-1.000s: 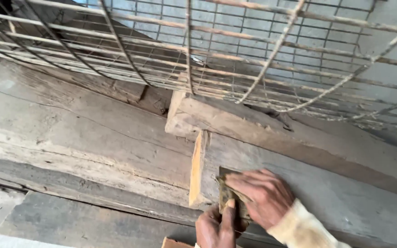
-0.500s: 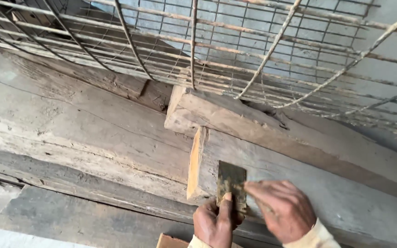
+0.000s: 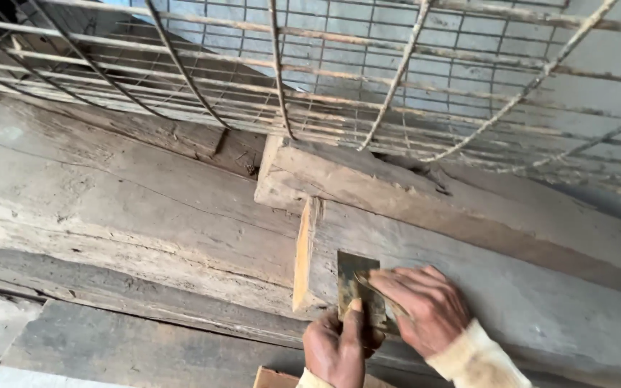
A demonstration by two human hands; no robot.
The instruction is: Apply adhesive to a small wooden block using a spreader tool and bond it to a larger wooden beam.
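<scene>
Scraper blade (image 3: pixel 357 287): flat, tarnished, lying on the grey plank (image 3: pixel 512 294) near its cut end. Left hand (image 3: pixel 336 348) pinches its lower edge, thumb on top; right hand (image 3: pixel 422 305) spreads fingers flat on it, pressing down. Wire mesh (image 3: pixel 368 79) beyond the plank.

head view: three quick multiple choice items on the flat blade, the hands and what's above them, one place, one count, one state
1. Where does the flat blade lie?
A on the wire mesh
B flat on the grey plank
C on the floor

2. How many hands touch the blade?
A none
B one
C two

3. How does the wire mesh look?
A rusty
B freshly painted
C wrapped in cloth

Answers: 1 B, it lies against the grey plank near its cut end. 2 C, the left hand grips it from below and the right hand presses on top. 3 A, its bars show brown, flaky patches.
</scene>
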